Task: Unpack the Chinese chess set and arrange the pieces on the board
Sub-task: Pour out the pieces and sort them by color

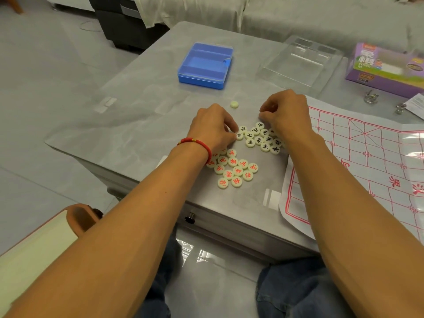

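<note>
Red pieces (232, 168) lie at frame centre, black pieces (260, 137) just above, the board (358, 161) at right still bare. The left hand (212, 127) pinches a black piece; the right hand (286, 111) is curled, contents hidden. A careless sweep could remix colours or knock the stray piece (234, 104) toward the blue box (205, 65).

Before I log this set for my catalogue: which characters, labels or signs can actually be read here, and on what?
"車": black, on a round cream black-marked piece.
"士": black, on the neighbouring cream piece.
"仕": red, on a round cream red-marked piece.
"兵": red, on another cream piece.
"界": red, on the white paper board with red grid, seen sideways.
"象棋": on the purple cardboard box; its smaller print is too blurred.
</note>
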Motion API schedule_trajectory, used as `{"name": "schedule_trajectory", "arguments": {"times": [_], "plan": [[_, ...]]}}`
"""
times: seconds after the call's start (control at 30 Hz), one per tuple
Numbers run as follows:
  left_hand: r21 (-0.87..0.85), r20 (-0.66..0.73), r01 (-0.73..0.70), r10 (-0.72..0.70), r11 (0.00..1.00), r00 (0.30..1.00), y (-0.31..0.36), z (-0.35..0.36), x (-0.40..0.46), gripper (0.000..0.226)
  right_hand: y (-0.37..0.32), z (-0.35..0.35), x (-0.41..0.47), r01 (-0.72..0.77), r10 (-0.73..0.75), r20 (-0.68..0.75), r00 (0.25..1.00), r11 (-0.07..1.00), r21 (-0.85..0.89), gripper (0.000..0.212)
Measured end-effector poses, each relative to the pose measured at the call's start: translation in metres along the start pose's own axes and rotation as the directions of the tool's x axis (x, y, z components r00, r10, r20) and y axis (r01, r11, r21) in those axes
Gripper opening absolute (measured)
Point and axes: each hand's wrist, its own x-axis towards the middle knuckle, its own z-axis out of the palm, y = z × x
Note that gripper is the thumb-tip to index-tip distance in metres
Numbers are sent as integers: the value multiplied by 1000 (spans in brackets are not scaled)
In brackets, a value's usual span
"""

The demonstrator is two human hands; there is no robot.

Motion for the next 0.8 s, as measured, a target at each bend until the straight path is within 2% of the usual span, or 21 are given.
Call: {"name": "schedule_trajectory", "arguments": {"times": [0.1,0.2,0.4,0.57,0.67,0.73,0.8], "plan": [[-18,-12,14,-15,1000,1000,-1,0,1,20,1,-5,1,0,0,-21,1000,1000,-14,8],[-35,-24,34,-35,999,999,-1,-2,1,22,5,-14,3,-80,81,-33,996,996,35,11],[-44,-65,49,-52,998,997,-2,-4,3,24,16,-28,1,-196,187,81,979,972,131,7],[-54,-128,67,-74,996,989,-1,-1,11,25,18,-29,1,-165,155,104,982,981,97,8],[-75,-150,87,-97,993,984,2,1,15,26,18,-28,-2,-164,149,109,983,976,142,9],[-83,-166,104,-116,991,979,3,2,17,27,9,-29,-6,-126,95,143,985,965,232,7],[-84,-193,120,-135,989,972,3,0,18,30,-10,-28,-15,-37,-32,237,971,959,282,8]]}}
